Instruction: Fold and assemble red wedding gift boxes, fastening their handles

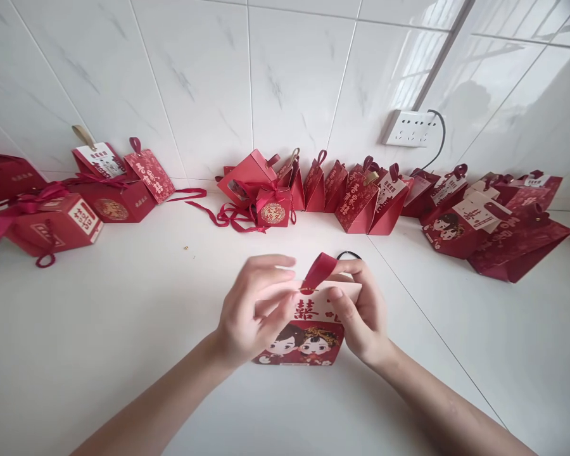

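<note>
A small red and cream gift box (313, 335) stands upright on the white counter in front of me, with cartoon faces and red characters printed on its front. A dark red ribbon loop (320, 269) rises from its top edge, with a thin gold tie (308, 290) at the loop's base. My right hand (363, 310) grips the upper right corner, thumb in front and fingers behind. Around the upper left side is my left hand (251, 310), its thumb against the front near the gold tie and its upper fingers raised beside the ribbon. Its lower fingertips are hidden.
Along the tiled wall stand several red gift boxes (356, 202) with ribbon loops. More boxes (52, 221) are at the left, and others (517, 247) at the right. Loose red ribbon (223, 215) trails at the back. A white power socket (411, 128) with a black cable is on the wall.
</note>
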The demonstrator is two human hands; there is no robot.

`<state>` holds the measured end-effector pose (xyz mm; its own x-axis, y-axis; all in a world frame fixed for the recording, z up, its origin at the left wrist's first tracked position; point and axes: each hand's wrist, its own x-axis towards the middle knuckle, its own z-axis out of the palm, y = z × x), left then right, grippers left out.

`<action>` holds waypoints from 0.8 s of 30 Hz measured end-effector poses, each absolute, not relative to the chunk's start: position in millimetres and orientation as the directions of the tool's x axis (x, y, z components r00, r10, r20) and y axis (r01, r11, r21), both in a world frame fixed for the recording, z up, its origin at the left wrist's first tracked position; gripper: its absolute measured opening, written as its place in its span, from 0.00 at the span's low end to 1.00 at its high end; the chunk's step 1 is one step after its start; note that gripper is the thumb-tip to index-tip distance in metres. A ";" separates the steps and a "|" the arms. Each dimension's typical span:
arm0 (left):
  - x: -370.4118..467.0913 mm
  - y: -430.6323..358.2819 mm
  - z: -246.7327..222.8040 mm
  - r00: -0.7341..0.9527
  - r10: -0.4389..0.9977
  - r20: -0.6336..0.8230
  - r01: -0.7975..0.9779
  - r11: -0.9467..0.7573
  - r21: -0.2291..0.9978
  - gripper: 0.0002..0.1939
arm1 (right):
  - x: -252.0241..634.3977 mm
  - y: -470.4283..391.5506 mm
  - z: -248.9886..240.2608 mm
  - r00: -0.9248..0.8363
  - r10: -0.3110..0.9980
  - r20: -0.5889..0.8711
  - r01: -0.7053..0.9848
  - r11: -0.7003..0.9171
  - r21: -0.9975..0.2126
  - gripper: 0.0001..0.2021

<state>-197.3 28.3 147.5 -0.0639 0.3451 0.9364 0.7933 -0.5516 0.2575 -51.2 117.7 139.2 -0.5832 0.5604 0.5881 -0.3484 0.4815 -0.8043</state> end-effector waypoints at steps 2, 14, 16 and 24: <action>-193.5 27.9 146.7 -0.059 0.385 0.921 0.735 -0.608 0.301 0.17 | -52.6 115.3 139.0 -0.588 0.572 0.572 -0.334 0.472 -0.816 0.08; -200.2 22.9 163.6 -0.016 0.522 0.853 0.588 -0.685 0.430 0.22 | -55.8 113.8 147.2 -0.499 0.518 0.695 -0.278 0.664 -0.695 0.07; -200.0 23.3 165.7 0.010 0.528 0.849 0.544 -0.716 0.438 0.22 | -56.2 112.4 148.2 -0.507 0.508 0.696 -0.304 0.651 -0.696 0.07; -190.7 23.4 160.9 -0.076 0.507 0.858 0.515 -0.717 0.470 0.21 | -58.4 112.3 141.2 -0.585 0.518 0.623 -0.418 0.466 -0.780 0.08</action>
